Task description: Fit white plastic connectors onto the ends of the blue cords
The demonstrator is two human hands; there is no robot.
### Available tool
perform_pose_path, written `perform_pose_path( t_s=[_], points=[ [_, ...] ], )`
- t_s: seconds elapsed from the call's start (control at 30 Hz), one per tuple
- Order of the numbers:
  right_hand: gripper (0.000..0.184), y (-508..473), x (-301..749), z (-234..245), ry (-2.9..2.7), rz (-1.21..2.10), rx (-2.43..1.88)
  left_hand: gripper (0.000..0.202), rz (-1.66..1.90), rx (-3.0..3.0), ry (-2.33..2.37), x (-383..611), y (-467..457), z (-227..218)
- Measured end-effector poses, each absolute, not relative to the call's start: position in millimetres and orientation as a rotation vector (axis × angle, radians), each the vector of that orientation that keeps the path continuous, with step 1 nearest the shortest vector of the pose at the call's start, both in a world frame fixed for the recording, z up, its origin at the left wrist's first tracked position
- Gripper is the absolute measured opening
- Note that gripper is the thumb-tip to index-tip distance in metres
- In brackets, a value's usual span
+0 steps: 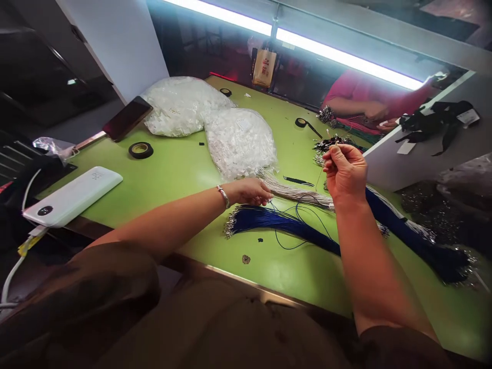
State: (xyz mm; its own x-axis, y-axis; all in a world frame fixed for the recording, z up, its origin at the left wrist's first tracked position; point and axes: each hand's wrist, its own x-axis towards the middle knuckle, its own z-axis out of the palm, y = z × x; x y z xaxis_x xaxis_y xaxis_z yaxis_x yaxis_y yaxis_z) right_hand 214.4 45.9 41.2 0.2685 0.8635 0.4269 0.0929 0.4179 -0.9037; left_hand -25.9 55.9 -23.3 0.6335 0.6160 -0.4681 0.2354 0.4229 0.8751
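My left hand (250, 191) is closed in a pinch on the end of a blue wire (288, 248), whose loops trail over the green table. A small white piece shows at its fingertips. Below it lies a bundle of blue wires (277, 221) with metal-tipped ends fanned out on the left. My right hand (349, 171), raised higher, pinches a thin pale wire (319, 177) that hangs from its fingers. Between the hands a bundle of white wires (295, 193) lies on the table, with black tweezers (299, 181) just behind it.
Two clear bags of small white parts (242, 143) sit at the back. Rolls of black tape (140, 150), a phone (128, 118) and a white power bank (75, 196) are left. More blue wires (418, 238) lie right. A co-worker in pink (361, 100) sits beyond the partition.
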Motion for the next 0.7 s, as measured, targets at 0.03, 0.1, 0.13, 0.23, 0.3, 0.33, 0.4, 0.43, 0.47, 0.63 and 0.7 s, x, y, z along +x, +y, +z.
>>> perform_pose_path(
  t_s=[0.03, 0.1, 0.13, 0.23, 0.3, 0.33, 0.4, 0.43, 0.47, 0.63, 0.7],
  points=[
    [0.024, 40, 213, 46, -1.189, 0.644, -1.003, 0.013, 0.314, 1.18, 0.934, -19, 57, -24],
    [0.023, 24, 206, 47, -1.2, 0.658, -0.998, 0.005, 0.414, 1.272, 0.998, -10, 57, -26],
    [0.023, 16, 199, 44, -1.237, 0.718, -1.019, 0.001, 0.46, 1.307, 1.008, -8, 57, -26],
    [0.026, -5, 172, 15, -1.425, 1.091, -1.128, 0.005, 0.506, 1.298, 0.935, -14, 54, -26],
    [0.029, -10, 155, -11, -1.435, 1.278, -1.193, 0.007, 0.475, 1.25, 0.909, -26, 49, -26],
    [0.03, -11, 148, -23, -1.385, 1.294, -1.225, 0.008, 0.484, 1.223, 0.924, -32, 46, -26],
    [0.029, -10, 139, -41, -1.295, 1.247, -1.279, 0.011, 0.577, 1.141, 0.963, -42, 37, -25],
    [0.027, -10, 137, -46, -1.277, 1.202, -1.305, 0.014, 0.641, 1.085, 0.966, -45, 32, -25],
    [0.025, -11, 136, -49, -1.284, 1.146, -1.325, 0.017, 0.693, 1.021, 0.955, -46, 27, -24],
    [0.013, -21, 132, -47, -1.49, 0.696, -1.344, 0.023, 0.708, 0.814, 0.861, -37, 13, -27],
    [0.012, -25, 131, -47, -1.575, 0.543, -1.334, 0.024, 0.699, 0.796, 0.836, -33, 13, -29]
  ],
)
